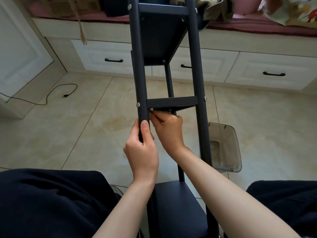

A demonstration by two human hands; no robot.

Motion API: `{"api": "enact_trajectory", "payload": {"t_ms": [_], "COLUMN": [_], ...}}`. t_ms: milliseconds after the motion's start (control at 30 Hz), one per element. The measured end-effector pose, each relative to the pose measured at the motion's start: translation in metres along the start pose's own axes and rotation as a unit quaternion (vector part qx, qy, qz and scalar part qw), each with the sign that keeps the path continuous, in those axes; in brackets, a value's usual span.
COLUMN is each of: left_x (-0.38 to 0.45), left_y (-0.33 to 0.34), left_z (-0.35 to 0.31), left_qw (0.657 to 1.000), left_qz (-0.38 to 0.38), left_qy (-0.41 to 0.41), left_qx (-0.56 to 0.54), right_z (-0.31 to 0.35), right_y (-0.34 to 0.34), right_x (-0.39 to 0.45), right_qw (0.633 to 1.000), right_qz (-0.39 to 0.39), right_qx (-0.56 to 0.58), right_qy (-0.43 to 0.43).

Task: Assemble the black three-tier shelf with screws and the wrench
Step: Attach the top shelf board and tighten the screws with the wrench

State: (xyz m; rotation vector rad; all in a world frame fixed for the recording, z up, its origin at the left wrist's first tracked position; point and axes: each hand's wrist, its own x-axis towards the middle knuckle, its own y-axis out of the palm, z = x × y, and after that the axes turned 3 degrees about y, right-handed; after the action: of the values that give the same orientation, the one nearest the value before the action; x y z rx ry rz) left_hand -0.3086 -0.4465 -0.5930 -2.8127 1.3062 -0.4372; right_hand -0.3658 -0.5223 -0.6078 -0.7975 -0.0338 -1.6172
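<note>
The black three-tier shelf [197, 69] lies tilted away from me, its near end between my knees. My left hand [142, 148] grips the left post [140, 83] just below a silver screw [138, 104], thumb laid along the tube. My right hand [169, 130] reaches between the posts, under the middle crossbar [171, 101], and pinches a thin metal tool, apparently the wrench [155, 115], near a screw [170, 110] on the shelf's underside. Most of the tool is hidden by my fingers.
A clear plastic tray [226, 146] sits on the tiled floor right of the shelf. White drawers [271, 73] with black handles run along the far wall below a cushioned bench. A black cable [51, 93] lies on the floor at left. My dark-trousered knees flank the shelf.
</note>
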Motion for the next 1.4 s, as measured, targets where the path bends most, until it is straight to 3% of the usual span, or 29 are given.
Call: {"api": "enact_trajectory", "payload": {"t_ms": [200,500,933,1400], "left_x": [0.000,0.000,0.000,0.000], "left_y": [0.000,-0.001,0.000,0.000], "left_z": [0.001,-0.001,0.000,-0.001], "left_qw": [1.000,1.000,1.000,1.000], "left_qz": [0.001,0.004,0.000,-0.003], "left_qy": [-0.002,0.001,0.011,0.011], "left_qx": [-0.002,0.009,0.014,0.007], "right_z": [0.001,-0.001,0.030,0.038], "right_y": [0.004,-0.019,-0.060,-0.053], "right_x": [0.001,-0.003,0.001,0.008], "right_qw": [1.000,0.997,0.976,0.977], "right_qz": [0.005,0.073,0.199,0.186], "right_qx": [0.020,0.012,-0.019,-0.051], "right_qy": [-0.008,-0.015,0.084,0.094]}}
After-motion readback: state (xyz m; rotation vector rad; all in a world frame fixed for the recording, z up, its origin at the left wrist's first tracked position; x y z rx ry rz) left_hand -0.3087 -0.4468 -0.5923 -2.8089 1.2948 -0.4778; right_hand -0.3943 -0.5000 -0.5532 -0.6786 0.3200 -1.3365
